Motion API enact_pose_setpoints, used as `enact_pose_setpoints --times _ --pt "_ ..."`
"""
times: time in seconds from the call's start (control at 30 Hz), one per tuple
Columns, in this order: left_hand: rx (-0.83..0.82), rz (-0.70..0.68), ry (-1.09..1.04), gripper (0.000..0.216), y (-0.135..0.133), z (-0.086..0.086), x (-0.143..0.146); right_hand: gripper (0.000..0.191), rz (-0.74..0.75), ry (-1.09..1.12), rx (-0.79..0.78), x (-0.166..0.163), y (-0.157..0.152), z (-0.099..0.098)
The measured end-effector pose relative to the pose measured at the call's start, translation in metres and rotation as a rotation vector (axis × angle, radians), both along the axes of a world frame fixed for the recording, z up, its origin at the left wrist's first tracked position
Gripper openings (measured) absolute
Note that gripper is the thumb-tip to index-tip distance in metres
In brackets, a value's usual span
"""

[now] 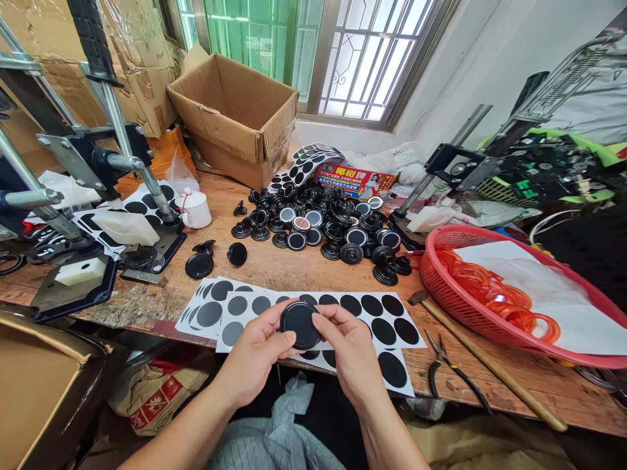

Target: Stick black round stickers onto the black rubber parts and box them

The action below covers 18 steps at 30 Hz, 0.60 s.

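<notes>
The grip is two hands on one thing. The left hand (255, 356) and the right hand (350, 352) both pinch a round black cap (300, 324) by its edge, with thumbs and fingertips. The cap is held flat side up, near the body, just over the near edge of the counter (294, 267).

Right under the hands lie white sheets (363, 320) full of black round stickers. Most spots on the sheets look filled, so I think only a few stickers have been used. I cannot tell if the cap in the hands has a sticker on it yet.

Farther back on the counter sits a big pile of caps (328, 225). Some in the pile show a grey or light ring on top and some are all black. Two loose caps (198, 266) lie to the left of the pile, apart from it. With one cap in hand and so many in the pile, the work looks closer to its start than its end.

On the right is a red basket (441, 294) with orange rings (494, 294) and white paper (539, 281) in it. Near it lie pliers (448, 369) and a wooden stick (494, 369). On the left stands a metal press (122, 150). Far back is an open cardboard box (235, 117).
</notes>
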<state>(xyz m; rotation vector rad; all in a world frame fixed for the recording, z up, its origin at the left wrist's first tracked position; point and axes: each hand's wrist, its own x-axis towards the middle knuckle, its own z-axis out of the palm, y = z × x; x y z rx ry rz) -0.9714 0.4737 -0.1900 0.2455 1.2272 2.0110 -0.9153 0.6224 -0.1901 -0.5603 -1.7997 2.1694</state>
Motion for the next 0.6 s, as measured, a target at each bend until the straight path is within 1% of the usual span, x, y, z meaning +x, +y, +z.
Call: enact_pose_setpoints --times 0.07,0.13,0.23,0.33,0.43,0.6 --pt "-0.007 -0.026 0.012 0.047 0.000 -0.002 0.000 0.024 -0.036 -0.019 -0.008 -0.006 -0.002 0.000" --pt "-0.012 -0.038 0.026 0.047 0.000 -0.004 0.001 0.031 -0.052 -0.059 0.020 -0.012 -0.005 0.000" --pt "-0.020 -0.011 0.029 0.048 -0.001 -0.006 0.000 0.035 -0.025 -0.127 0.139 -0.020 -0.008 -0.002" --pt "-0.037 0.003 -0.012 0.050 -0.002 -0.006 -0.002 0.032 0.027 -0.156 0.286 -0.025 -0.010 -0.003" --pt "-0.062 0.020 -0.062 0.051 -0.003 -0.006 -0.003 0.030 0.046 -0.182 0.423 -0.027 -0.011 -0.003" --pt "-0.046 0.043 -0.106 0.052 -0.003 -0.009 -0.005 0.028 0.111 -0.247 0.538 -0.026 -0.014 0.001"
